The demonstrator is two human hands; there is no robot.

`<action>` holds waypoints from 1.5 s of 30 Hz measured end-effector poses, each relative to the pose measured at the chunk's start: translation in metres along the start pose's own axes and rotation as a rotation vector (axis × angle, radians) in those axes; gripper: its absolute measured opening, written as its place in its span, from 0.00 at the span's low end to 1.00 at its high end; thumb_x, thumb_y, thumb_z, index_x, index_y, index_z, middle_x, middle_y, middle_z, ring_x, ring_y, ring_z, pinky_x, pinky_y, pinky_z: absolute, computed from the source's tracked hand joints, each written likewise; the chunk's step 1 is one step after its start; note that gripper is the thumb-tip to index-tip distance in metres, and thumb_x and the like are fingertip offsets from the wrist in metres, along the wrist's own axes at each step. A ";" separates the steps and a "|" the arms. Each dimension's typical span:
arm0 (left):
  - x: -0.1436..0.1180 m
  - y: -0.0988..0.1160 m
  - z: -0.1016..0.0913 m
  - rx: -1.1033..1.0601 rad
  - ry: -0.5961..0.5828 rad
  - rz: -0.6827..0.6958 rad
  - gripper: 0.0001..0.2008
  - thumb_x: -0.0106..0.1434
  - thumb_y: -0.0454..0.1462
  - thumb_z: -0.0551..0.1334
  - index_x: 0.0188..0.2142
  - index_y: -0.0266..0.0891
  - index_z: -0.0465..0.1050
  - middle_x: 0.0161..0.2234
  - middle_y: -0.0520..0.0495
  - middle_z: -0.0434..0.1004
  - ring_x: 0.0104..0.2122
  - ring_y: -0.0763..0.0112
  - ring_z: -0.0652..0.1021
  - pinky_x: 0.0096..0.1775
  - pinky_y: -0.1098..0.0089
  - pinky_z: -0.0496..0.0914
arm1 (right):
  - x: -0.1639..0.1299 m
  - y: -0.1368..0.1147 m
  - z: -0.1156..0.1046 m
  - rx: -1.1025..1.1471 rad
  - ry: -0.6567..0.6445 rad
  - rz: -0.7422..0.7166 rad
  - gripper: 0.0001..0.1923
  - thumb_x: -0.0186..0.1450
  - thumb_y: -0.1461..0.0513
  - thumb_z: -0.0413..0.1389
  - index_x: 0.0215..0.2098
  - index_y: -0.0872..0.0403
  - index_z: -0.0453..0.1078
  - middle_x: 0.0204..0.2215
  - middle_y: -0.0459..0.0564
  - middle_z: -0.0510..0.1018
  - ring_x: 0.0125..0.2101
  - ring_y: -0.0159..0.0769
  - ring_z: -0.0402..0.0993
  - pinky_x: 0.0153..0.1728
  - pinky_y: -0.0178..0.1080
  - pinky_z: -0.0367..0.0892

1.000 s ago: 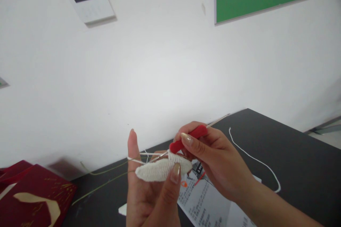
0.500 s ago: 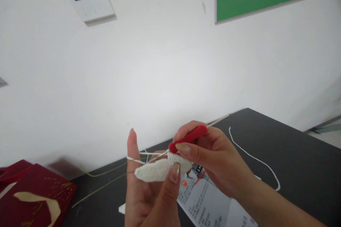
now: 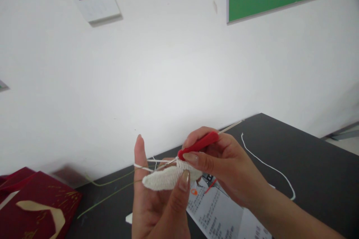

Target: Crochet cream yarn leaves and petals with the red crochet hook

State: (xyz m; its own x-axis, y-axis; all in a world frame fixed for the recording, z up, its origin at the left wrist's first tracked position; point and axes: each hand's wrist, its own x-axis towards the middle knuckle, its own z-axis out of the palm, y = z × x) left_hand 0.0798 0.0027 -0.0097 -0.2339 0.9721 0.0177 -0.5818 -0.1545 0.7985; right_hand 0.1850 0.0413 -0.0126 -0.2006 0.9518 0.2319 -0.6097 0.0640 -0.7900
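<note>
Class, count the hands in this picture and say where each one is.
2. The left hand, at bottom centre, holds the white crocheted piece; the right hand, beside it to the right, holds the red-handled hook. No others show.

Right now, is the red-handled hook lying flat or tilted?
Tilted: the red-handled hook slants in the right hand, its red part rising rightward, its metal shaft pointing down-left beside the white crocheted piece.
</note>
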 end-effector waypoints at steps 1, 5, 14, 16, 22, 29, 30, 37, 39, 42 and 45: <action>0.000 0.000 0.000 0.006 0.001 -0.001 0.36 0.60 0.27 0.60 0.62 0.62 0.58 0.30 0.53 0.78 0.32 0.74 0.79 0.43 0.71 0.73 | 0.000 0.000 0.000 -0.003 -0.003 0.002 0.08 0.54 0.62 0.68 0.30 0.54 0.75 0.26 0.45 0.78 0.25 0.28 0.73 0.25 0.31 0.67; 0.000 0.002 0.001 0.031 0.007 -0.028 0.36 0.61 0.27 0.60 0.62 0.63 0.57 0.32 0.52 0.80 0.31 0.74 0.79 0.41 0.71 0.73 | -0.001 -0.001 -0.003 0.003 -0.043 -0.002 0.06 0.57 0.63 0.66 0.33 0.54 0.75 0.27 0.45 0.79 0.25 0.28 0.73 0.26 0.30 0.68; 0.000 0.004 0.002 0.072 0.042 -0.020 0.36 0.60 0.28 0.61 0.63 0.62 0.57 0.30 0.52 0.79 0.30 0.72 0.79 0.39 0.69 0.74 | -0.001 -0.008 -0.018 0.033 -0.262 0.037 0.13 0.56 0.70 0.60 0.40 0.57 0.73 0.29 0.46 0.75 0.28 0.28 0.72 0.29 0.30 0.70; 0.000 0.004 0.003 0.068 0.051 -0.016 0.36 0.59 0.28 0.61 0.62 0.62 0.58 0.29 0.52 0.78 0.29 0.72 0.79 0.39 0.69 0.74 | -0.002 -0.008 -0.019 0.022 -0.276 0.036 0.14 0.56 0.70 0.59 0.41 0.57 0.73 0.29 0.46 0.74 0.27 0.27 0.72 0.29 0.29 0.69; 0.001 0.004 0.002 0.085 0.014 -0.019 0.38 0.59 0.28 0.62 0.63 0.63 0.56 0.30 0.52 0.80 0.30 0.71 0.79 0.39 0.67 0.74 | -0.003 -0.007 -0.019 -0.013 -0.248 0.039 0.15 0.55 0.70 0.61 0.41 0.55 0.73 0.28 0.44 0.73 0.28 0.28 0.70 0.29 0.30 0.70; 0.002 0.005 -0.001 0.078 -0.010 -0.026 0.39 0.58 0.28 0.63 0.63 0.63 0.55 0.30 0.53 0.80 0.31 0.69 0.80 0.39 0.66 0.75 | -0.003 -0.006 -0.018 -0.023 -0.233 0.040 0.14 0.55 0.69 0.62 0.41 0.54 0.74 0.27 0.44 0.72 0.28 0.28 0.69 0.30 0.31 0.70; 0.002 0.005 -0.001 0.077 -0.011 -0.026 0.39 0.58 0.28 0.63 0.63 0.62 0.55 0.30 0.52 0.80 0.31 0.69 0.80 0.39 0.66 0.75 | -0.003 -0.006 -0.018 -0.027 -0.232 0.040 0.14 0.55 0.68 0.62 0.40 0.54 0.74 0.28 0.44 0.71 0.28 0.28 0.68 0.30 0.31 0.70; 0.002 0.004 0.000 0.066 0.008 -0.015 0.38 0.58 0.27 0.62 0.62 0.62 0.57 0.29 0.52 0.79 0.29 0.70 0.80 0.38 0.66 0.75 | -0.005 -0.006 -0.019 -0.055 -0.237 0.028 0.15 0.55 0.70 0.61 0.41 0.54 0.73 0.28 0.44 0.70 0.28 0.29 0.69 0.30 0.31 0.70; 0.001 0.004 0.001 0.065 0.002 -0.012 0.38 0.58 0.28 0.63 0.62 0.62 0.57 0.29 0.52 0.79 0.29 0.69 0.79 0.38 0.65 0.75 | -0.005 -0.006 -0.019 -0.065 -0.237 0.030 0.15 0.55 0.70 0.61 0.41 0.54 0.73 0.28 0.44 0.71 0.28 0.28 0.69 0.29 0.31 0.69; 0.000 0.004 0.002 0.061 0.009 -0.005 0.37 0.58 0.28 0.63 0.62 0.61 0.58 0.30 0.51 0.79 0.29 0.69 0.80 0.38 0.65 0.75 | -0.005 -0.007 -0.019 -0.065 -0.231 0.029 0.15 0.56 0.70 0.60 0.41 0.54 0.73 0.28 0.44 0.71 0.27 0.27 0.69 0.29 0.30 0.69; -0.001 0.005 0.004 0.056 0.028 0.000 0.37 0.59 0.26 0.61 0.62 0.61 0.58 0.29 0.51 0.80 0.29 0.71 0.80 0.38 0.67 0.75 | -0.005 -0.007 -0.019 -0.050 -0.228 0.026 0.15 0.56 0.71 0.60 0.41 0.55 0.73 0.28 0.44 0.71 0.27 0.26 0.68 0.28 0.29 0.68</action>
State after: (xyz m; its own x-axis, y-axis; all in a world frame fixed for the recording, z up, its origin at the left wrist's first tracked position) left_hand 0.0804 0.0019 -0.0038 -0.2564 0.9666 0.0016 -0.5375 -0.1439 0.8309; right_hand 0.2046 0.0421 -0.0186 -0.3869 0.8615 0.3288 -0.5644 0.0608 -0.8233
